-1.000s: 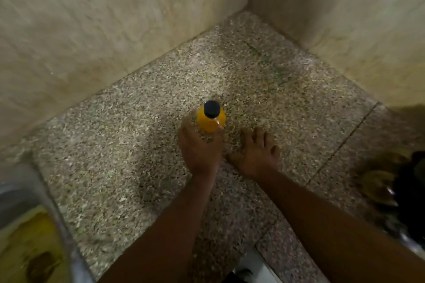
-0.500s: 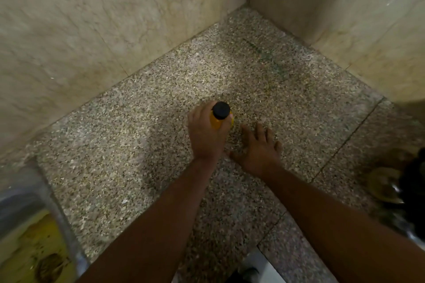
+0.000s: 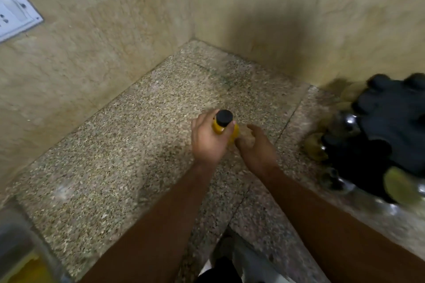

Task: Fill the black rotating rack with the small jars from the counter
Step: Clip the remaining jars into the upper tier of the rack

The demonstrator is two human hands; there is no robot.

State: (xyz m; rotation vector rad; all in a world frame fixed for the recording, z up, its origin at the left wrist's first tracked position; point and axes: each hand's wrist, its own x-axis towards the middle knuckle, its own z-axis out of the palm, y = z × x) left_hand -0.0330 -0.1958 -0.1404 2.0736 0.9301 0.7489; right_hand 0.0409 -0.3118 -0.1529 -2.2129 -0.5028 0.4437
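Note:
A small jar [image 3: 221, 125] with yellow contents and a black cap is gripped by my left hand [image 3: 208, 139], fingers wrapped round its body, above the speckled stone counter [image 3: 138, 145]. My right hand [image 3: 256, 145] hovers just to the right of the jar with fingers relaxed, holding nothing. The black rotating rack [image 3: 386, 126] stands at the right edge of the view, blurred, with several yellowish jars around its lower part.
Beige marble walls meet in a corner behind the counter. A white switch plate [image 3: 16, 10] is on the left wall. A metal container with yellow contents [image 3: 23, 257] sits at the lower left. The counter's front edge runs at the bottom.
My left hand has lifted the jar off the counter. My right hand has risen from resting flat on the counter. The view has shifted right, bringing the rack further in.

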